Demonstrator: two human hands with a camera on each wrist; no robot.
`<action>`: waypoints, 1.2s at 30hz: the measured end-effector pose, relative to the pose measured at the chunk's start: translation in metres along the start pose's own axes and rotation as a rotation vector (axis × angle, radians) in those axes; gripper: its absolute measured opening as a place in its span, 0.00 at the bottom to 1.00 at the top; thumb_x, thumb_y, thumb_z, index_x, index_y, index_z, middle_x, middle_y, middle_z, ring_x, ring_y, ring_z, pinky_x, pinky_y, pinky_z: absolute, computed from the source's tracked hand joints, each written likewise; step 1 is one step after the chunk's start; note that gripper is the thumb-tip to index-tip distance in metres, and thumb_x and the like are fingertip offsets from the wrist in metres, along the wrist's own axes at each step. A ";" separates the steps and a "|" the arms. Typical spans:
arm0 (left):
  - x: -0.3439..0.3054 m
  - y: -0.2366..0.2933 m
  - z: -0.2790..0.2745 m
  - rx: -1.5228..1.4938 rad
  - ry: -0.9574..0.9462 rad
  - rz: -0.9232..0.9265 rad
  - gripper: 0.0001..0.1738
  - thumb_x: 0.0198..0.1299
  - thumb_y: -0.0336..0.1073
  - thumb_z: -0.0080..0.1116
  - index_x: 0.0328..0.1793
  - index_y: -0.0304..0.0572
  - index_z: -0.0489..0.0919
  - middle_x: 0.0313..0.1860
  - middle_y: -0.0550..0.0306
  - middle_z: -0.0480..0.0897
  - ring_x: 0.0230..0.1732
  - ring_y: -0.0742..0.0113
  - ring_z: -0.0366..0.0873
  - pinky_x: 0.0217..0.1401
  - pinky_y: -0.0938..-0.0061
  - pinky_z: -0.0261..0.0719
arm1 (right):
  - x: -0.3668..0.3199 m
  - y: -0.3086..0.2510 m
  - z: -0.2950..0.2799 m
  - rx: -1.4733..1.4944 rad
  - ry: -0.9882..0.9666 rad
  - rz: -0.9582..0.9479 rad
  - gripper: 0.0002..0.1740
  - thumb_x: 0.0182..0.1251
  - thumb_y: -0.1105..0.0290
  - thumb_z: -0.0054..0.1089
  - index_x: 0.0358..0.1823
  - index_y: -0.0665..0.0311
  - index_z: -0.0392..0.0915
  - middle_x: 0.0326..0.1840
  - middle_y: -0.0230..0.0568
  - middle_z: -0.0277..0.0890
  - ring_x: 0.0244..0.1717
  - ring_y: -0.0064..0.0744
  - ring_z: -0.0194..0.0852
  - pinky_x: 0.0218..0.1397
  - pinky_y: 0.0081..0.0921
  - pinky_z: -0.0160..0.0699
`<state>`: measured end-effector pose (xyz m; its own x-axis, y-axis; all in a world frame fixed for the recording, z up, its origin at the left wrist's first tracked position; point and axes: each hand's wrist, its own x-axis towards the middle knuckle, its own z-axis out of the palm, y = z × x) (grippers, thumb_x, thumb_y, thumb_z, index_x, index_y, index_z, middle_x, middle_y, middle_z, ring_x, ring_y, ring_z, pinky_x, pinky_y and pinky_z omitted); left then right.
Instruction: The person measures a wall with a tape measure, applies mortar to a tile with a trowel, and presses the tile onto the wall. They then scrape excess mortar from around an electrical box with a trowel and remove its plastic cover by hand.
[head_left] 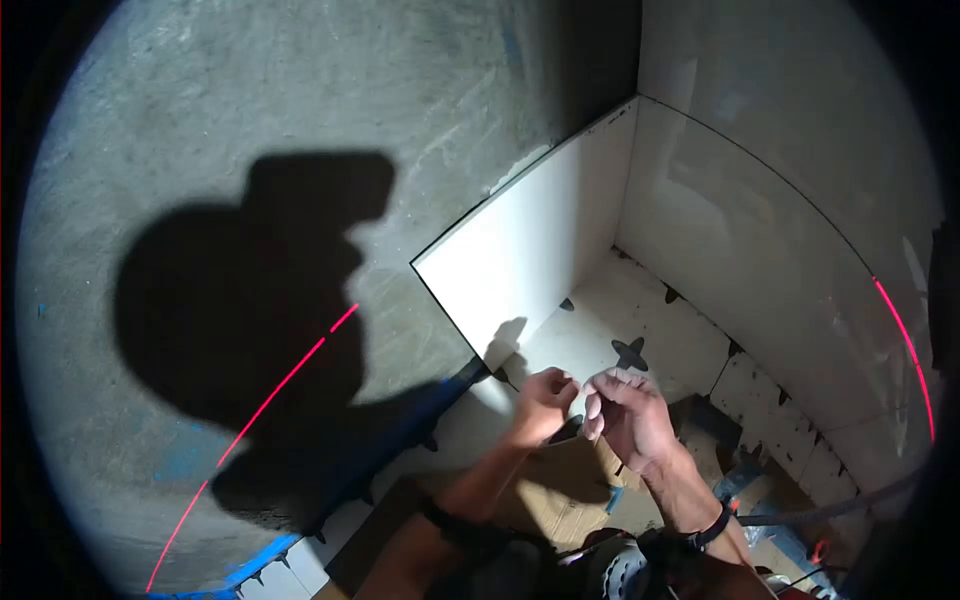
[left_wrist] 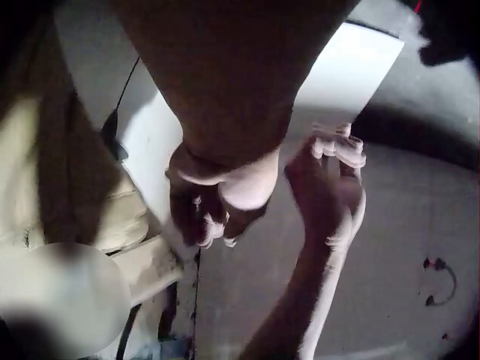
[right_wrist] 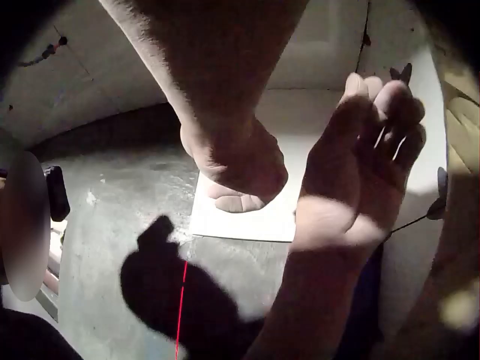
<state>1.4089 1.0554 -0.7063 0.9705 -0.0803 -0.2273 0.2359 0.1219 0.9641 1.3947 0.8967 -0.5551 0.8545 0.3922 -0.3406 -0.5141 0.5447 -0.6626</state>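
In the head view my left hand [head_left: 545, 405] and right hand [head_left: 630, 415] are close together above the white floor tiles, fingertips facing one another. The fingers of both are loosely bent, and no object shows between them. My left hand [right_wrist: 352, 172] shows its palm and bent fingers in the right wrist view. Bent fingers with gaps between them also show on my right hand [left_wrist: 330, 180] in the left wrist view. Beyond the hands, a large white wall tile [head_left: 540, 230] stands against the grey wall, with a hand's shadow on its lower part.
Bare grey wall [head_left: 420, 90] fills the left, crossed by a red laser line [head_left: 270, 395]. Large glossy tiles [head_left: 760, 210] cover the right wall. Dark cross-shaped pieces [head_left: 629, 353] sit at the floor joints. Cardboard [head_left: 560, 490] lies below the hands, and a cable [head_left: 840, 508] runs at right.
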 end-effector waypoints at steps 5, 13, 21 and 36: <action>-0.018 0.005 -0.042 0.169 0.239 0.292 0.12 0.66 0.35 0.62 0.41 0.31 0.85 0.32 0.51 0.87 0.34 0.65 0.85 0.40 0.69 0.81 | 0.026 0.036 -0.073 -1.151 0.270 -0.318 0.13 0.67 0.66 0.66 0.36 0.71 0.83 0.26 0.48 0.84 0.27 0.37 0.84 0.34 0.31 0.81; -0.056 -0.024 -0.079 0.975 0.323 0.192 0.16 0.62 0.43 0.63 0.30 0.38 0.80 0.27 0.45 0.84 0.31 0.41 0.84 0.35 0.54 0.80 | 0.035 0.091 -0.176 -1.833 0.510 -0.315 0.16 0.66 0.56 0.60 0.30 0.63 0.81 0.31 0.53 0.84 0.33 0.57 0.85 0.38 0.48 0.85; -0.072 -0.065 -0.083 1.142 0.393 0.476 0.10 0.60 0.38 0.62 0.27 0.44 0.77 0.25 0.49 0.79 0.30 0.47 0.81 0.35 0.51 0.81 | 0.026 0.113 -0.180 -1.928 0.479 -0.601 0.12 0.62 0.59 0.63 0.30 0.59 0.77 0.28 0.45 0.81 0.25 0.53 0.83 0.27 0.46 0.82; -0.077 -0.064 -0.084 1.144 0.434 0.559 0.09 0.58 0.36 0.63 0.27 0.46 0.75 0.27 0.54 0.78 0.32 0.51 0.81 0.37 0.55 0.80 | 0.024 0.115 -0.178 -1.945 0.494 -0.573 0.11 0.62 0.59 0.62 0.32 0.59 0.81 0.32 0.45 0.82 0.27 0.51 0.84 0.29 0.45 0.83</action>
<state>1.3236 1.1367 -0.7617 0.9100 0.0517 0.4115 -0.1608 -0.8706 0.4649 1.3693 0.8371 -0.7582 0.9659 0.1365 0.2201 0.2007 -0.9318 -0.3026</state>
